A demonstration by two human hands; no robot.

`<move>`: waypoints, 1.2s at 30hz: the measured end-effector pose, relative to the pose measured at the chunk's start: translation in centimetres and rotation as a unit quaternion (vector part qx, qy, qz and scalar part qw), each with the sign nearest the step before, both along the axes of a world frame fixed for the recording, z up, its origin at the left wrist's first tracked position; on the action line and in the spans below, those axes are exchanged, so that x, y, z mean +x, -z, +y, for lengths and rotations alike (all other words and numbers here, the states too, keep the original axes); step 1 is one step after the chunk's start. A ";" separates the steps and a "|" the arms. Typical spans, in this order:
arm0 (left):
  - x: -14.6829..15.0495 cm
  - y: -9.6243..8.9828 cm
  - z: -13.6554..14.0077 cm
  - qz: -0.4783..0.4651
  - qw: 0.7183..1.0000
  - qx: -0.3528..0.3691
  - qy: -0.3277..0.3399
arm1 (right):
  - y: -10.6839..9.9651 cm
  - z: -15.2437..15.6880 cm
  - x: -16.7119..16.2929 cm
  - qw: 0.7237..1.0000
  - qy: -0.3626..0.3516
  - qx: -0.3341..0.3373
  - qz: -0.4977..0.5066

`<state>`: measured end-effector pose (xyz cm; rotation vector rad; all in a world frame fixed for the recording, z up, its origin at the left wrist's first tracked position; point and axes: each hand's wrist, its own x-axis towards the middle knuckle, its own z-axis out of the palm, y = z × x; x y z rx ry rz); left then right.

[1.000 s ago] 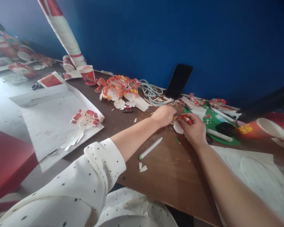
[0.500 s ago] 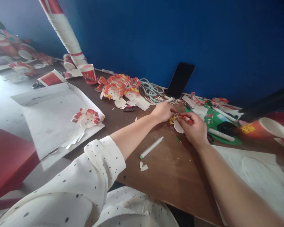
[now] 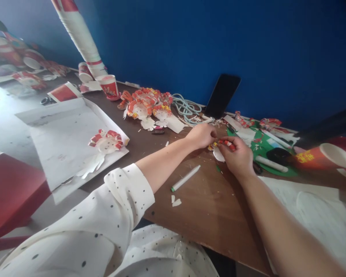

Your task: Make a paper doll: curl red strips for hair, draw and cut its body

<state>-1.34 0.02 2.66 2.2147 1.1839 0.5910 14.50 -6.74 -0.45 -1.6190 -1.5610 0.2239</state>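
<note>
Over the brown table point(image 3: 207, 211) both hands work close together on a small paper-cup cutout point(image 3: 218, 154) with curled red and yellow strips and a white round base. My right hand point(image 3: 238, 154) pinches its red strips between thumb and fingers. Just to the left, my left hand point(image 3: 202, 136) is closed with its fingertips pinched by the cutout's upper edge; what they hold is too small to make out. A white marker with a green end point(image 3: 185, 179) lies nearer me, beside small paper scraps point(image 3: 176, 202).
A heap of similar cutouts point(image 3: 148, 102), a pale blue cord point(image 3: 187, 107) and a leaning phone point(image 3: 223, 95) line the blue wall. On the left sits a white box lid point(image 3: 60, 127) bearing one cutout point(image 3: 106, 144). A green sheet point(image 3: 258, 142) and an orange cup point(image 3: 314, 157) are right.
The view has shifted slightly. My left fingertips have drawn a little away from my right thumb, while the right hand keeps its pinch on the cutout.
</note>
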 end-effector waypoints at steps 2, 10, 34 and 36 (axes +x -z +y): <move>0.0 -0.2 -0.1 0.012 1.000 0.004 0.008 | 0.1 0.0 0.0 1.000 0.000 0.001 0.000; 0.3 -0.3 -0.7 0.062 0.997 0.055 -0.009 | 0.2 0.1 0.1 1.000 0.003 0.002 -0.014; 0.9 -0.6 -1.7 0.076 0.993 0.085 -0.002 | -0.2 0.1 -0.2 0.999 0.019 0.027 -0.005; 1.0 -0.5 -1.9 0.077 0.992 0.101 -0.005 | -0.2 0.1 -0.2 0.999 0.020 0.026 -0.002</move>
